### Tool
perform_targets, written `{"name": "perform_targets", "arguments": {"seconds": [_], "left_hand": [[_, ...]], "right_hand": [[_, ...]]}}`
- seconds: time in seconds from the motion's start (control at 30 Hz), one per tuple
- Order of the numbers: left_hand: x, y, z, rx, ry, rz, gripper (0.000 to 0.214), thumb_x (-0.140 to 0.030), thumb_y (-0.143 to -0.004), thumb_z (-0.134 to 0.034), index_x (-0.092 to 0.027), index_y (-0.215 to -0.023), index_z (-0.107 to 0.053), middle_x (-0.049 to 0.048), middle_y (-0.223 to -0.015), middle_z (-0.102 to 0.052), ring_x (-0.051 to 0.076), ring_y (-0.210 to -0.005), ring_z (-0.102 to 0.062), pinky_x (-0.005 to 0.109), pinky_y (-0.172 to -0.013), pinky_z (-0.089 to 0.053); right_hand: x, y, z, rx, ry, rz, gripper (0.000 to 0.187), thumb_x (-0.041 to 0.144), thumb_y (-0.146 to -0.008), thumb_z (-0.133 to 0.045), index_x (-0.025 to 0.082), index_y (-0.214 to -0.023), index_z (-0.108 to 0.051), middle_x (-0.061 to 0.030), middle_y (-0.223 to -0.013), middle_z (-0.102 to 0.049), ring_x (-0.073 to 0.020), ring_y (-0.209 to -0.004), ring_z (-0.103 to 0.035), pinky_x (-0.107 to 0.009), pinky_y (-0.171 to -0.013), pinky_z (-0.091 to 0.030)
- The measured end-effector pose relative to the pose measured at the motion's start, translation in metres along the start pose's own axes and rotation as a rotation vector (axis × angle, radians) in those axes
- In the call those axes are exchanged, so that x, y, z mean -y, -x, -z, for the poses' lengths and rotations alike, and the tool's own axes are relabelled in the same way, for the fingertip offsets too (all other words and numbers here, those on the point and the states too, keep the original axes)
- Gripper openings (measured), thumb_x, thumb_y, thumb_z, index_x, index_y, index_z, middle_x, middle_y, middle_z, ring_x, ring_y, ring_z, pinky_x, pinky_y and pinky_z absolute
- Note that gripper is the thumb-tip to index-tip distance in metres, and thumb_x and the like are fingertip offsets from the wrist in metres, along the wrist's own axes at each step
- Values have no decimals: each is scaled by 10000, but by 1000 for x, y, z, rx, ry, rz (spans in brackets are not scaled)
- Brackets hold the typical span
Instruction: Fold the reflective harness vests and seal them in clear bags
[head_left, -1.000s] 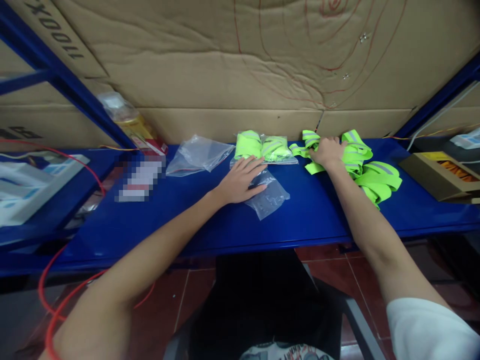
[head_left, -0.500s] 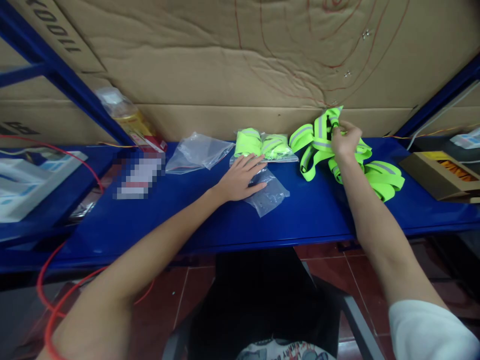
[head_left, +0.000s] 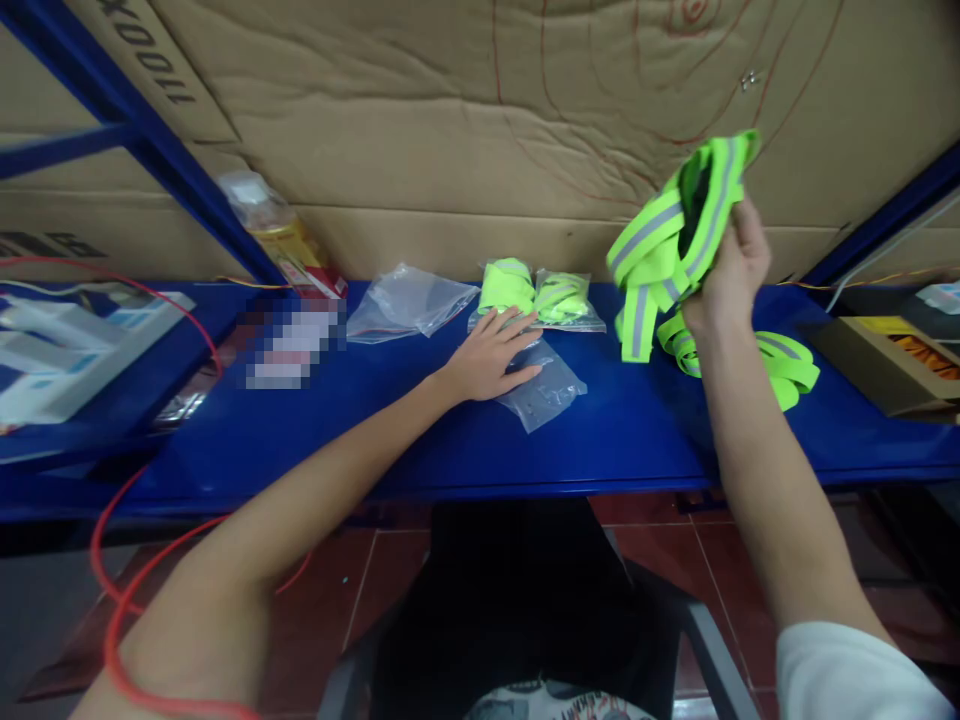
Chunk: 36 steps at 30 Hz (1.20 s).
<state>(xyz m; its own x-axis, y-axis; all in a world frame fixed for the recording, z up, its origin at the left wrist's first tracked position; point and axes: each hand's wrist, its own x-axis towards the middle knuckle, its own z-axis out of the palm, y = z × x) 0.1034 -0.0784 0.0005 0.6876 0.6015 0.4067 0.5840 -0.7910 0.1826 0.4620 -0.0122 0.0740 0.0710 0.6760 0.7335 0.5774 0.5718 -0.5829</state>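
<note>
Above the blue table (head_left: 420, 445), the neon strap (head_left: 660, 240) slants down leftward.

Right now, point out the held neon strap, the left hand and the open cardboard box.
Held neon strap (head_left: 651, 243), head view: on its striped band.
Left hand (head_left: 486, 359), head view: back of the hand.
Open cardboard box (head_left: 856, 368), head view: its side wall.

Held strap (head_left: 661, 235): fluorescent yellow-green, grey lengthwise stripe | Tabletop (head_left: 450, 455): deep blue | Flat bag (head_left: 412, 300): clear, reddish line along one edge | Cardboard wall (head_left: 420, 160): tan, red concentric curves, dark lettering | Hose (head_left: 111, 645): bright red | Floor tiles (head_left: 397, 555): dark red, pale joints | Sleeve (head_left: 847, 670): near-white, from where I stand
</note>
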Motion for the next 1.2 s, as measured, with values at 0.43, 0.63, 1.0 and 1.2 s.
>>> {"name": "perform_targets", "arguments": {"seconds": [0.43, 0.63, 1.0, 1.2], "left_hand": [[13, 5, 12, -149, 30, -80, 1094, -902, -725, -772, -188, -1532, -583, 222, -1542, -611, 470, -1505, -500, 672, -1302, -333], [22, 1, 15, -108, 435, 10, 1119, -1081, -806, -424, -201, -1456, -661, 213, -1526, -654, 426, -1430, -607, 627, -1252, -440], [4, -5, 19, -583, 629, 407, 501, -679, -885, -822, -181, -933, -801, 86, -969, -834, 251, -914, -780, 388, -874, -637], [8, -13, 17, -635, 1112, 656, 655, -823, -790, -835, -179, -839, -726, 45, -708, -748, 153, -559, -679, 276, -494, -580]], "right_hand": [[89, 82, -69, 363, -77, 57, 577, 576, -1102, -430, 272, -1583, -524, -109, -1466, -726, -314, -1216, -758, -500, -1044, -625], [88, 80, -63, 463, 30, 244, 658, 453, -1036, -551, 280, -1664, -456, -114, -1559, -678, -335, -1333, -710, -536, -1171, -533], [95, 88, -68, 497, 151, 374, 728, 684, -928, -749, 318, -1531, -569, -130, -1507, -669, -394, -1432, -597, -579, -1205, -457], [91, 81, -61, 532, 271, 366, 713, 689, -956, -720, 370, -1580, -591, -124, -1687, -517, -431, -1547, -490, -661, -1241, -416]]}}
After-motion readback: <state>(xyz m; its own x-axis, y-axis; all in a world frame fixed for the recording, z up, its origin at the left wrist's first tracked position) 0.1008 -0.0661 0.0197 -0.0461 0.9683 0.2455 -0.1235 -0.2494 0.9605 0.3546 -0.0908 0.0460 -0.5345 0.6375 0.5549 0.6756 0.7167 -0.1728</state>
